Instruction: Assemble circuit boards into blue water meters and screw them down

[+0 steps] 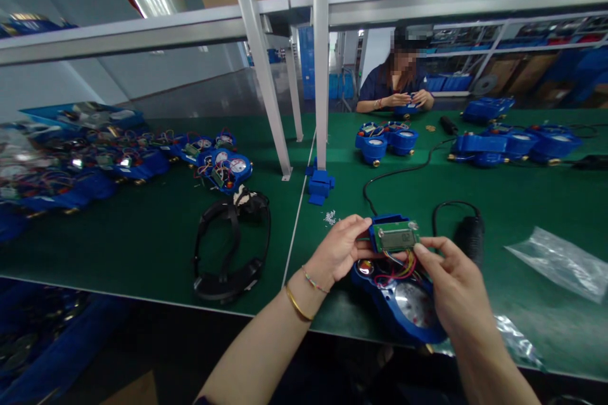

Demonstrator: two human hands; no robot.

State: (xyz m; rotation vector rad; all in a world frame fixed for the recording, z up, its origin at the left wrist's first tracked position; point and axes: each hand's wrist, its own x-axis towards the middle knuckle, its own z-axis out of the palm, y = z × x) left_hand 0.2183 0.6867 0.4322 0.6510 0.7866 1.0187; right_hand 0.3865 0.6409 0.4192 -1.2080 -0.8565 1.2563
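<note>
A long workbench [142,240] covered in green matting fills the view, crossed by white metal posts [259,63] that carry an overhead shelf. Behind it the room opens onto a grey floor, stacked blue crates and cardboard boxes. On the left of the bench lies a crowd of open blue meter bodies [118,161] with loose wiring, and a black head strap [230,247] lies near the front edge. More blue meters [387,139] stand on the far side, where another person [396,85] sits with both hands busy on a blue part. A black cable [403,171] runs across the mat, a clear plastic bag [560,266] lies at the right, and a small heap of white bits [330,218] sits near the middle.

At the near edge, a blue meter housing [403,307] rests on the mat, open on top, with a round shiny dial inside and red, yellow and other coloured wires rising out of it. Those wires lead to a small green circuit board [394,237] with a grey display, held just above the housing. The left hand [339,250] pinches the board's left end between thumb and fingers; the right hand [451,285] has its fingers closed on the board's right edge.
</note>
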